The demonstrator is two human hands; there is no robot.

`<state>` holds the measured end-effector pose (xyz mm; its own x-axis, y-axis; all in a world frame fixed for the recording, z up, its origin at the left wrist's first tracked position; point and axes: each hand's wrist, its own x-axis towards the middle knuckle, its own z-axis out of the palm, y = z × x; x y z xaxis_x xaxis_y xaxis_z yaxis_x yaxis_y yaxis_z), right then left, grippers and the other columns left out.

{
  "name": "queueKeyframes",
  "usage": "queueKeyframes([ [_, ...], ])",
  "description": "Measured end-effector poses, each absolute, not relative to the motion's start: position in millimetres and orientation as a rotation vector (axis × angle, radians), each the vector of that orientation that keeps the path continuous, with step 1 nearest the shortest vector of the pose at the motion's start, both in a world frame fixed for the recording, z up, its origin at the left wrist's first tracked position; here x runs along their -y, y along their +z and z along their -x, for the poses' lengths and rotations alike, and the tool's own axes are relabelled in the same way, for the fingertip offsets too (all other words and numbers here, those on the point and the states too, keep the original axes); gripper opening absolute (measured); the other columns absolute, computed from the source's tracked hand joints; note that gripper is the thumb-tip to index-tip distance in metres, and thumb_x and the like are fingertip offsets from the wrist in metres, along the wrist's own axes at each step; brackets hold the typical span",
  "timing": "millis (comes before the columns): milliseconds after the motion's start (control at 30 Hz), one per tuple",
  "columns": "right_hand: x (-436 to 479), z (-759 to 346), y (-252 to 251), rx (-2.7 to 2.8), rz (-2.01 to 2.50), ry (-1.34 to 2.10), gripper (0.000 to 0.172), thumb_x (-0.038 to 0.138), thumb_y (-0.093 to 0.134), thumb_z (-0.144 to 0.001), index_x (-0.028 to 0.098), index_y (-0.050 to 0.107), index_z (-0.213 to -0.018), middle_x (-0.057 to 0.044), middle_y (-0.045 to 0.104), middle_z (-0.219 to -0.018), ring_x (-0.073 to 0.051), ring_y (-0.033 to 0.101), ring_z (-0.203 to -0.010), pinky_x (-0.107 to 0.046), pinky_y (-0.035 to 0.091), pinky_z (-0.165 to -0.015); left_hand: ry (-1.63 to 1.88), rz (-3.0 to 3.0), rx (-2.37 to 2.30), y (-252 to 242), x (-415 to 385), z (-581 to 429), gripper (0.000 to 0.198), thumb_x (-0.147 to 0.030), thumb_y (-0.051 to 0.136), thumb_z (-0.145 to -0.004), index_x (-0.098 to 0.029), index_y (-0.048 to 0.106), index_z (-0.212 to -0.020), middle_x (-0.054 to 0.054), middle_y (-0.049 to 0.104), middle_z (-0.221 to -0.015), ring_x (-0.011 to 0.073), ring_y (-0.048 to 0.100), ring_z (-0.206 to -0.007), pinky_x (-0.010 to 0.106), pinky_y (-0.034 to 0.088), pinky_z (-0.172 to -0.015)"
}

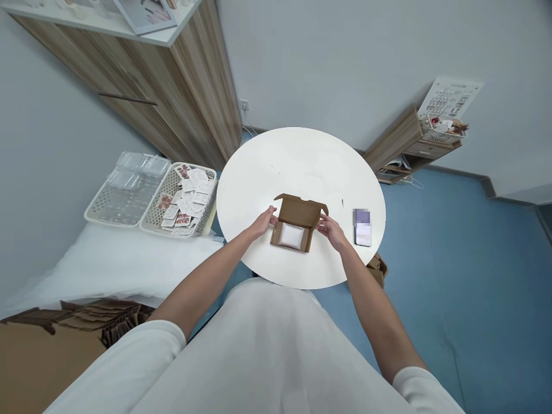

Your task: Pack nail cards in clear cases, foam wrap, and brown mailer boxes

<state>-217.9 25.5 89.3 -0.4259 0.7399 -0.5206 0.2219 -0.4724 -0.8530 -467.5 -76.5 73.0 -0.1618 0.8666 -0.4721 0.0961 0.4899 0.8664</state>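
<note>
An open brown cardboard box [298,212] rests on the round white table [259,167], its lid raised at the far side. Inside lies a white wrapped packet [291,236]. My left hand [264,222] is at the box's left side, near the lid's hinge, with its fingers curled. On the right, my right hand [331,230] touches the lid's side edge, fingers bent around it. Whether the left fingers press on the cardboard is too small to tell.
A phone [363,227] lies at the table's right. Left of the table, one basket [146,227] holds printed cards, another [97,210] clear plastic packs. Folded cardboard [99,316] is at lower left. A low shelf [399,138] stands behind right.
</note>
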Motion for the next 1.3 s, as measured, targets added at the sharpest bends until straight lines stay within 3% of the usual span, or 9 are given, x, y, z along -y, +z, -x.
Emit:
queueKeyframes([
  [200, -20, 216, 93, 1.395, 1.407, 1.955, 0.048, 0.021, 0.05, -0.063, 0.025, 0.056, -0.11, 0.0, 0.064, -0.09, -0.018, 0.058, -0.093, -0.033, 0.041, -0.088, 0.803, -0.93, -1.608, 73, 81, 468, 0.07, -0.063, 0.008, -0.081, -0.023, 0.037, -0.131, 0.007, 0.061, -0.096, 0.0185, 0.054, -0.088, 0.031, 0.041, -0.077],
  [367, -12, 208, 89, 1.402, 1.399, 2.011, 0.043, 0.022, 0.047, -0.066, 0.026, 0.058, -0.107, 0.0, 0.064, -0.092, -0.017, 0.059, -0.093, -0.034, 0.04, -0.091, 0.765, -0.943, -1.569, 72, 86, 471, 0.07, -0.062, 0.007, -0.081, -0.023, 0.04, -0.129, 0.008, 0.062, -0.099, 0.0193, 0.055, -0.088, 0.031, 0.041, -0.077],
  [500, -8, 204, 85, 1.407, 1.416, 2.031, 0.04, 0.025, 0.047, -0.068, 0.027, 0.059, -0.106, 0.0, 0.064, -0.094, -0.017, 0.059, -0.094, -0.034, 0.041, -0.089, 0.755, -0.895, -1.533, 71, 91, 476, 0.067, -0.063, 0.015, -0.081, -0.023, 0.047, -0.124, 0.008, 0.062, -0.106, 0.0211, 0.055, -0.091, 0.031, 0.042, -0.076],
  [700, 3, 204, 84, 1.429, 1.432, 2.027, 0.036, 0.033, 0.045, -0.073, 0.026, 0.06, -0.106, -0.002, 0.062, -0.103, -0.019, 0.059, -0.094, -0.035, 0.043, -0.085, 0.742, -0.82, -1.488, 75, 96, 480, 0.06, -0.066, 0.03, -0.076, -0.025, 0.065, -0.101, 0.006, 0.064, -0.103, 0.0217, 0.057, -0.089, 0.028, 0.044, -0.067],
  [800, 13, 205, 84, 1.441, 1.357, 2.071, 0.037, 0.041, 0.045, -0.077, 0.026, 0.058, -0.108, -0.004, 0.059, -0.109, -0.02, 0.057, -0.097, -0.035, 0.043, -0.084, 0.662, -0.874, -1.463, 74, 99, 475, 0.052, -0.062, 0.044, -0.071, -0.022, 0.066, -0.095, 0.007, 0.064, -0.1, 0.0214, 0.058, -0.086, 0.027, 0.044, -0.067],
  [900, 24, 206, 80, 1.465, 1.394, 1.991, 0.037, 0.044, 0.051, -0.074, 0.027, 0.057, -0.106, -0.004, 0.056, -0.112, -0.019, 0.056, -0.096, -0.033, 0.045, -0.081, 0.659, -0.926, -1.536, 66, 104, 467, 0.05, -0.055, 0.055, -0.067, -0.02, 0.062, -0.102, 0.008, 0.064, -0.094, 0.0209, 0.059, -0.081, 0.028, 0.044, -0.066],
  [1033, 38, 206, 68, 1.533, 1.586, 1.765, 0.039, 0.045, 0.056, -0.069, 0.025, 0.055, -0.101, -0.003, 0.059, -0.093, -0.017, 0.056, -0.083, -0.031, 0.046, -0.071, 0.64, -0.923, -1.781, 55, 114, 455, 0.055, -0.05, 0.056, -0.067, -0.02, 0.052, -0.113, 0.005, 0.063, -0.082, 0.0199, 0.06, -0.074, 0.028, 0.043, -0.063],
  [1167, 50, 208, 54, 1.708, 1.828, 1.534, 0.032, 0.049, 0.056, -0.065, 0.023, 0.052, -0.084, 0.002, 0.056, -0.067, -0.017, 0.055, -0.068, -0.029, 0.041, -0.061, 0.544, -0.997, -1.903, 50, 124, 446, 0.057, -0.049, 0.052, -0.071, -0.02, 0.042, -0.118, 0.004, 0.062, -0.08, 0.0206, 0.059, -0.079, 0.028, 0.041, -0.063],
  [1300, 56, 211, 44, 1.755, 2.02, 1.384, 0.035, 0.051, 0.056, -0.062, 0.025, 0.047, -0.083, 0.001, 0.057, -0.068, -0.018, 0.055, -0.068, -0.029, 0.038, -0.059, 0.414, -1.063, -2.038, 46, 128, 440, 0.062, -0.046, 0.053, -0.07, -0.017, 0.035, -0.122, 0.007, 0.061, -0.09, 0.0233, 0.058, -0.086, 0.029, 0.04, -0.065],
])
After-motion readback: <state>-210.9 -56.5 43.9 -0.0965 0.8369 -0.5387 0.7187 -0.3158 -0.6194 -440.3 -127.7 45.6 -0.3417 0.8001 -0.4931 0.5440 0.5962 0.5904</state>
